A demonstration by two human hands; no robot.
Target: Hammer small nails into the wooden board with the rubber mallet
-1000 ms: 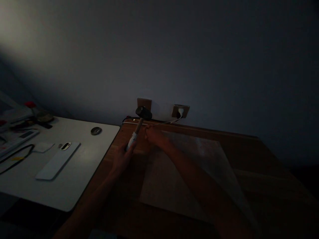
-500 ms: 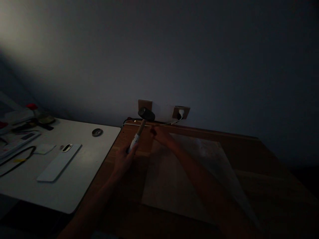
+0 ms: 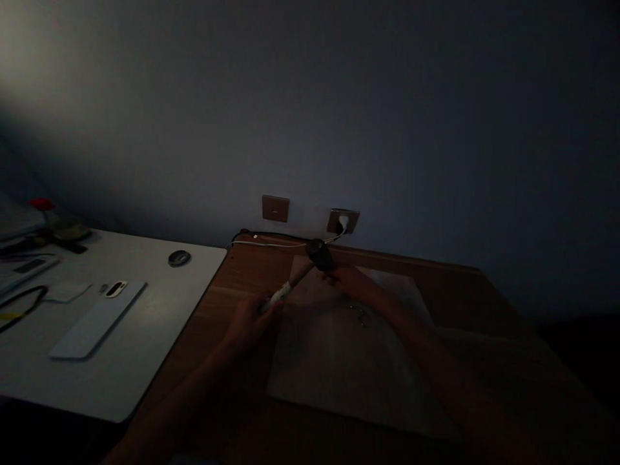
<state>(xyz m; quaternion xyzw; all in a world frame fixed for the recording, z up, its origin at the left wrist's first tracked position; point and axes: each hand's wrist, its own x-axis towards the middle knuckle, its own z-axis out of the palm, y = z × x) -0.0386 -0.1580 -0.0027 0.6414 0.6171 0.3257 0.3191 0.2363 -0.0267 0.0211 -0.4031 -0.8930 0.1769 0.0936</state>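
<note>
The scene is very dark. My left hand [image 3: 249, 320] grips the pale handle of a black-headed mallet [image 3: 320, 253], which tilts to the right. The mallet's head hangs just above the far part of a pale flat board [image 3: 339, 361] lying on the brown wooden table [image 3: 232, 284]. My right hand [image 3: 351, 282] rests on the board right beside the mallet head, fingers pinched together on something too small to make out. A few small dark bits [image 3: 361, 315] lie on the board near that hand.
A white desk [image 3: 145, 349] adjoins on the left with a white phone [image 3: 94, 316], a round dark object [image 3: 179, 258], cables and clutter. Wall sockets [image 3: 276, 208] and a plugged white charger [image 3: 343, 221] with cable sit behind the table.
The mallet has swung down and to the right, from nearly upright to a low tilt over the board. My right hand has shifted right along the board's far part.
</note>
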